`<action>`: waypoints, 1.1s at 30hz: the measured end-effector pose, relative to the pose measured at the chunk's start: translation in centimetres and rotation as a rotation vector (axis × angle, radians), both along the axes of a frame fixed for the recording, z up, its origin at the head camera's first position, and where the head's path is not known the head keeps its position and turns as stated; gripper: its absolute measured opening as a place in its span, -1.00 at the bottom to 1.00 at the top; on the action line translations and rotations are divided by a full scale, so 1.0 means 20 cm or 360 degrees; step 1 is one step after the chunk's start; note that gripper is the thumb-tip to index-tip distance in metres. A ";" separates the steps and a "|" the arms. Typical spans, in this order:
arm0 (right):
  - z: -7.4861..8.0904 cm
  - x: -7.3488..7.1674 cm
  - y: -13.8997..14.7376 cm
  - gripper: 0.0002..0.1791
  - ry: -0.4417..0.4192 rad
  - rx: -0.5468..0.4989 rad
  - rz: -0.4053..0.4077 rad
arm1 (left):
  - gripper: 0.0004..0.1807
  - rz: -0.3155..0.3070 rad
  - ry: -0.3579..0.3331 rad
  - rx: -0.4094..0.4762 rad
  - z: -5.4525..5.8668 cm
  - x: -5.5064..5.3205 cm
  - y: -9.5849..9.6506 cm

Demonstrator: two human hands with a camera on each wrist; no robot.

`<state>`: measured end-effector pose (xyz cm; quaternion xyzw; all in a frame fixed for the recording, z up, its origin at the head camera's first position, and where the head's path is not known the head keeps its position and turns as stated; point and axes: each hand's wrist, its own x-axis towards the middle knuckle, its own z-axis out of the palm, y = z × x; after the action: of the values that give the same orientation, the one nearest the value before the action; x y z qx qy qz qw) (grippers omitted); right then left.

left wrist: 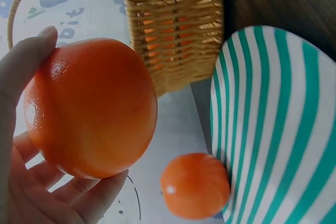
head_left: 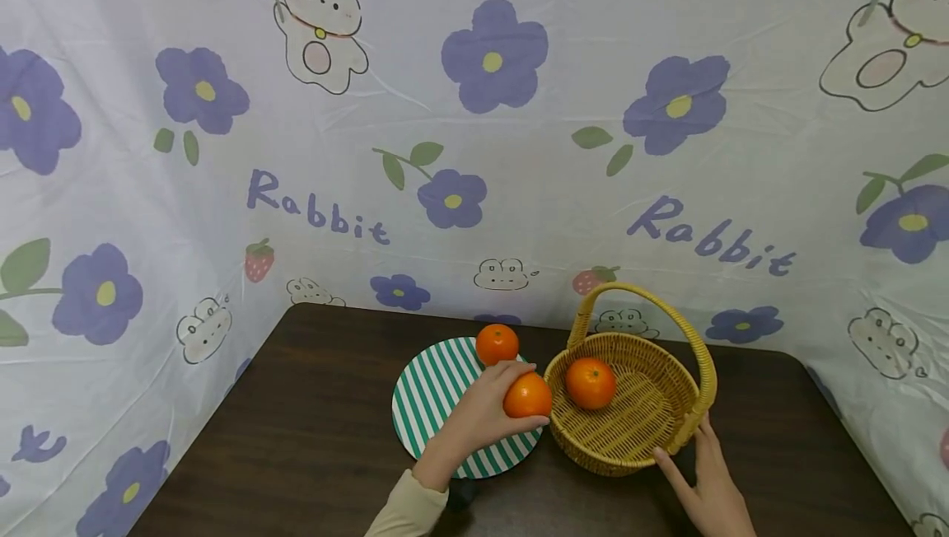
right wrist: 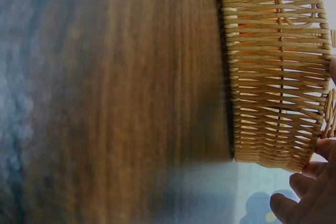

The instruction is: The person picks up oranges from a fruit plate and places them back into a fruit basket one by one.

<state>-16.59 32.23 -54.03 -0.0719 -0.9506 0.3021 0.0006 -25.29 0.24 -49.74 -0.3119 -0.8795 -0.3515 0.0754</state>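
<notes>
My left hand [head_left: 485, 409] grips an orange [head_left: 528, 396] between thumb and fingers, over the right part of a green-and-white striped round plate [head_left: 418, 405] and close beside a wicker basket [head_left: 645, 430]. In the left wrist view the held orange [left wrist: 92, 108] fills much of the palm side. A second orange [head_left: 497, 343] sits at the plate's back edge. Inside the basket, at its left, lies a third orange [head_left: 591, 383]. My right hand [head_left: 708, 479] holds the basket's right rim, thumb and fingers on either side of the handle's foot; part of this hand is cut off in the right wrist view.
The basket's tall arched handle [head_left: 660, 294] rises over its opening. Everything stands on a dark wooden table [head_left: 296, 438]. A white cloth [head_left: 519, 158] printed with purple flowers and rabbits hangs behind the table and along its sides.
</notes>
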 end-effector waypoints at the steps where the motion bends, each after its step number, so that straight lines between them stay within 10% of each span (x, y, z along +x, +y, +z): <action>1: 0.00 0.00 0.00 0.06 -0.0003 -0.0003 0.0001 | -0.24 -0.0008 0.0003 -0.0004 0.01 0.00 0.01; 33: 0.00 0.00 0.00 0.06 -0.0052 -0.0006 0.0005 | -0.19 -0.0109 0.0177 -0.0144 0.06 -0.02 0.20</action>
<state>-16.68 32.32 -53.95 -0.0754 -0.9500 0.3027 -0.0156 -25.65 4.20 -48.55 -0.3638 -0.8778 -0.2959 0.0979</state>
